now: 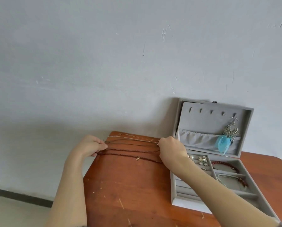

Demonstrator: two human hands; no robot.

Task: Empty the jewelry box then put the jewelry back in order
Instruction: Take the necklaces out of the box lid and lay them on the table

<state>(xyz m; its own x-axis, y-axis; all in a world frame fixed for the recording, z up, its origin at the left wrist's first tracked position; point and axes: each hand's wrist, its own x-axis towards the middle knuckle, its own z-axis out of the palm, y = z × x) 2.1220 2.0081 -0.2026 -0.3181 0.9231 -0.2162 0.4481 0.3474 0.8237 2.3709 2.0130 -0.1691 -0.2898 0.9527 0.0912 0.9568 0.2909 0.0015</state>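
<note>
my left hand [94, 145] and right hand [170, 147], apart, each pinch the dark beaded necklaces [133, 150]. right: open grey velvet jewelry box [176, 199] holding red bead bracelets [227, 166], small earrings [202, 161].

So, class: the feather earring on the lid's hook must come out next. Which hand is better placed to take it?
The right hand: it is right beside the open jewelry box, nearer the feather earring. The left hand grips the necklaces at their far end.
</note>
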